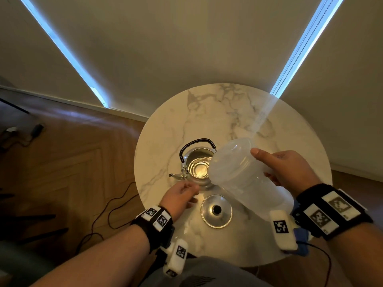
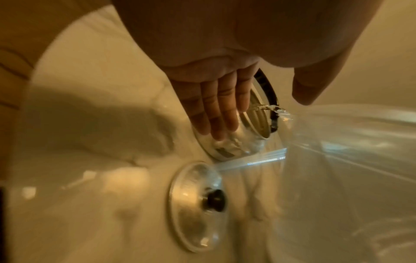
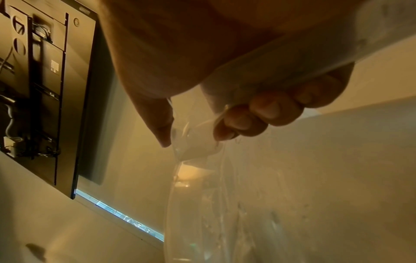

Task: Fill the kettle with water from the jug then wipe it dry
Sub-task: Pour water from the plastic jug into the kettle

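A steel kettle [image 1: 196, 165] with a black handle stands open on the round marble table [image 1: 228, 112]. Its lid [image 1: 216, 211] lies flat on the table just in front of it. My right hand [image 1: 267, 164] grips the handle of a translucent plastic jug [image 1: 238, 175], which is tilted with its spout over the kettle's mouth. In the left wrist view a thin stream of water [image 2: 265, 107] runs from the jug [image 2: 337, 160] into the kettle [image 2: 238, 142]. My left hand [image 1: 186, 191] rests straight fingers [image 2: 216, 113] against the kettle's near side. In the right wrist view curled fingers [image 3: 258, 115] wrap the jug handle.
A blue item [image 1: 301, 238] sits at the table's near right edge, mostly hidden under my right wrist. Black cables [image 1: 107, 214] trail over the wooden floor to the left of the table. A wall with blinds stands behind the table.
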The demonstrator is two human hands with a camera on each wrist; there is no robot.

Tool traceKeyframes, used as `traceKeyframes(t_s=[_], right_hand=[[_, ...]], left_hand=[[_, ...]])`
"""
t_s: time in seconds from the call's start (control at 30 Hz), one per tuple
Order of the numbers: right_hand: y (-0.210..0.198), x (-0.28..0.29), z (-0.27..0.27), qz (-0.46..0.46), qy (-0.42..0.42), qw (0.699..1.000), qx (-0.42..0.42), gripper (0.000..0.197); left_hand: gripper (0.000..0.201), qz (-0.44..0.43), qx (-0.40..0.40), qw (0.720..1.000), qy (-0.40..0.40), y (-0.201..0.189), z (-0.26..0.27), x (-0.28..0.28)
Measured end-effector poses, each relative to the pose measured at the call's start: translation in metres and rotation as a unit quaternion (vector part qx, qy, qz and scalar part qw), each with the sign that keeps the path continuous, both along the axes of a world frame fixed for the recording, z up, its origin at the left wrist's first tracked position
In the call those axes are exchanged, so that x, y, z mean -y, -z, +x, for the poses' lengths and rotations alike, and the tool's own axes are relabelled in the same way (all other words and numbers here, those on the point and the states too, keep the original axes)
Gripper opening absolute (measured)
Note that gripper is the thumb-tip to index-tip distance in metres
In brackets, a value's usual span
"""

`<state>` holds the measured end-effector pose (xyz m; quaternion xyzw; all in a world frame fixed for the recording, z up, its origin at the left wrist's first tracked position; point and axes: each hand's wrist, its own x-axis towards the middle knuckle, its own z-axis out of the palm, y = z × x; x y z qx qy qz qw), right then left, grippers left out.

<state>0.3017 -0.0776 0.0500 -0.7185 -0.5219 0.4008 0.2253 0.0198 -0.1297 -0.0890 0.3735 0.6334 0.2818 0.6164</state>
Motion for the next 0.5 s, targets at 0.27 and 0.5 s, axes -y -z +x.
traceKeyframes(t_s=[0.27,0.5], right_hand=[[-0.007,-0.005,-0.002,-0.008,-0.014,1.000,0.003,0.070],[-0.009,-0.004,-0.007,-0.018,-0.017,1.000,0.013,0.070]], left_hand=[[0.019,0.034,-0.248,0.944,0.213,0.040,-0.094,0.069],[0.052,-0.131,-0.380,0.840,0.364,0.067,-0.158,0.137]])
